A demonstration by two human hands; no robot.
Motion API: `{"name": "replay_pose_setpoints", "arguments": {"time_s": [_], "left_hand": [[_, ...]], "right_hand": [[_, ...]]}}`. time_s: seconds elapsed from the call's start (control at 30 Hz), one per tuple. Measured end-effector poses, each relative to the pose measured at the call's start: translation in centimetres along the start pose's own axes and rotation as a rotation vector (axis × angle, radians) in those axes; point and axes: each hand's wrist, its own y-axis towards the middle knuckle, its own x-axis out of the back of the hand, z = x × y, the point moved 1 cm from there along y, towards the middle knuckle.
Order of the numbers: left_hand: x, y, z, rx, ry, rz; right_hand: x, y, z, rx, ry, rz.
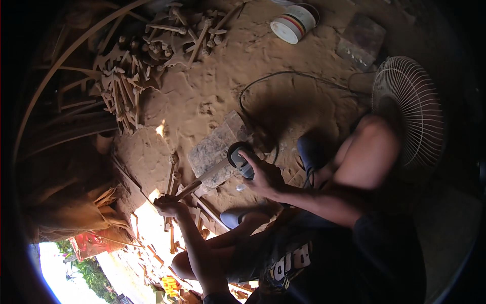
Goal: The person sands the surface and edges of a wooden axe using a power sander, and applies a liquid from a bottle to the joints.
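My left hand (170,206) is closed around the near end of a slim wooden stick (196,184). The stick slants up to the right, over a flat, worn block (208,150) on the sandy ground. In my right hand (265,177) is an angle grinder (245,166), gripped by its body. Its dark round disc (235,153) is at the far end of the stick; whether the two touch I cannot tell. My fingers hide part of the grinder.
Carved wooden pieces (124,91) lie heaped at the far left, with more sticks (172,172) near my left hand. A white striped bucket (293,24), a second slab (361,41) and a fan (412,111) stand around. A dark cable (288,72) loops across the sand.
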Motion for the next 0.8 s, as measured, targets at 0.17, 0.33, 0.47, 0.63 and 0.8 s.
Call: {"name": "replay_pose_setpoints", "arguments": {"time_s": [0.17, 0.33, 0.47, 0.63, 0.8], "left_hand": [[-1.1, -1.1, -0.6, -0.096, 0.064, -0.055], [0.3, 0.0, -0.3, -0.075, 0.100, -0.013], [0.6, 0.0, 0.5, -0.096, 0.066, 0.024], [0.7, 0.1, 0.9, -0.046, 0.070, 0.009], [3.8, 0.2, 3.3, 0.285, -0.142, 0.011]], "right_hand": [[0.5, -0.4, 1.2, 0.027, -0.023, 0.110], [-0.7, -0.4, -0.5, 0.056, 0.083, 0.006], [0.7, -0.5, 1.0, -0.006, 0.047, 0.044], [0.5, -0.7, 1.1, 0.065, 0.067, 0.147], [2.5, 2.3, 2.4, 0.159, 0.149, -0.130]]}}
